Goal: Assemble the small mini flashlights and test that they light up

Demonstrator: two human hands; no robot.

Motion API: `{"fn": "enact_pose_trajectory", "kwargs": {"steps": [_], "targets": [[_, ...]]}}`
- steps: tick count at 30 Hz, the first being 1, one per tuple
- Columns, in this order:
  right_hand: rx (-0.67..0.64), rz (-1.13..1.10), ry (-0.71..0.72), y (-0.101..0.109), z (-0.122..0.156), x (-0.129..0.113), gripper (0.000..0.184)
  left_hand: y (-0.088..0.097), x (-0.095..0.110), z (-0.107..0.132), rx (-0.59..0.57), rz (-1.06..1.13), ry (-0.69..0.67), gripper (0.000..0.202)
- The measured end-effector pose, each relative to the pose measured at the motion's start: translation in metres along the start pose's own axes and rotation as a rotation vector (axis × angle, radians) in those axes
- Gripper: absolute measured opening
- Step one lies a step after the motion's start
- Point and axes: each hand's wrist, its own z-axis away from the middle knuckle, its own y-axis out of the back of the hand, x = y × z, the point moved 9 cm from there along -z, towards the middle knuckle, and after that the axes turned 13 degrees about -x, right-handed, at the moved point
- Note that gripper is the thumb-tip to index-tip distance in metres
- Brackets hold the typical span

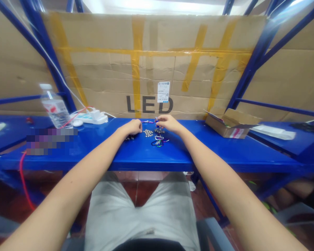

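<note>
My left hand (134, 127) rests low over the blue table with its fingers curled together; what they hold, if anything, is hidden. Small dark pieces (129, 138) lie under its wrist. Between the hands is a slim purple carabiner (147, 122), close to the left fingertips. My right hand (169, 123) pinches a small blue piece with a silvery end (157, 122), too small to name. Several small round metal parts (148, 132) form a pile in the middle, and darker metal parts (160, 131) lie below the right fingers. Nearer me are several coloured carabiners (159, 142).
An open cardboard box (229, 125) stands at the right, beside white packaging (274, 132). At the left are a water bottle (56, 108), a power strip (94, 117) and a red cable (23, 174). A large taped carton (107, 76) closes off the table's back.
</note>
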Motion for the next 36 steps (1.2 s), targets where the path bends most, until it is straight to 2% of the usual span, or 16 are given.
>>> {"fn": "enact_pose_trajectory", "kwargs": {"steps": [5,12,19,21,25,27,29,31,36], "targets": [[-0.002,-0.014,0.006,0.0,-0.001,0.001,0.009,-0.001,0.002,0.003,-0.018,0.073,0.001,0.01],[-0.008,-0.005,0.028,0.0,-0.003,0.001,0.009,0.004,0.007,0.005,0.006,0.067,-0.109,0.007],[-0.001,-0.017,0.061,0.003,-0.007,0.008,0.019,0.005,0.014,0.009,0.037,0.049,-0.187,0.009],[-0.001,0.009,0.097,0.004,-0.008,0.006,0.019,0.012,0.019,0.012,0.14,0.057,-0.231,0.01],[0.027,0.098,0.172,0.006,-0.009,0.001,0.016,0.038,0.042,0.035,0.548,0.058,-0.452,0.014],[0.055,0.116,0.199,0.009,-0.009,-0.001,0.016,0.042,0.059,0.048,0.691,0.016,-0.581,0.013],[0.065,0.105,0.223,0.01,-0.009,-0.002,0.016,0.039,0.074,0.058,0.762,-0.033,-0.689,0.011],[0.063,0.093,0.245,0.01,-0.009,-0.003,0.016,0.034,0.085,0.062,0.784,-0.067,-0.753,0.009],[0.075,0.123,0.285,0.011,-0.007,-0.008,0.015,0.026,0.09,0.059,0.763,-0.116,-0.772,0.007]]}}
